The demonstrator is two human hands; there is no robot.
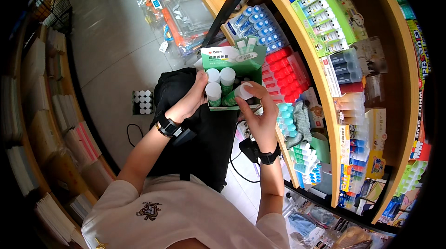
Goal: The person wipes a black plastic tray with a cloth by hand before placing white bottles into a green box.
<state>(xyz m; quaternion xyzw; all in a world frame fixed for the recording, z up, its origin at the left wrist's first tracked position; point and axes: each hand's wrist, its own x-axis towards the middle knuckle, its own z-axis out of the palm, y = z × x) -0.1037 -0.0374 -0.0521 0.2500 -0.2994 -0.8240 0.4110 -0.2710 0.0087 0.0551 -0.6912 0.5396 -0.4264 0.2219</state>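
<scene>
A green and white display box (233, 61) sits over my lap with its lid flap raised. Several green glue sticks with white caps (227, 76) stand in its left part; the right part of the inside is dark and partly hidden. My left hand (193, 92) grips the box by its left side, fingers behind the wall. With thumb and fingers, my right hand (262, 114) holds the white cap of a tilted glue stick (234, 95) at the box's front right corner. Its lower end is still inside the box.
To the right, wooden shelves (320, 86) carry red-capped glue bottles (284, 75), blue-capped bottles (262, 26) and other glues. A second box of white-capped sticks (142, 102) stands on the floor at left. Plastic pouches (179, 12) lie ahead; a bookshelf (60, 109) lines the left.
</scene>
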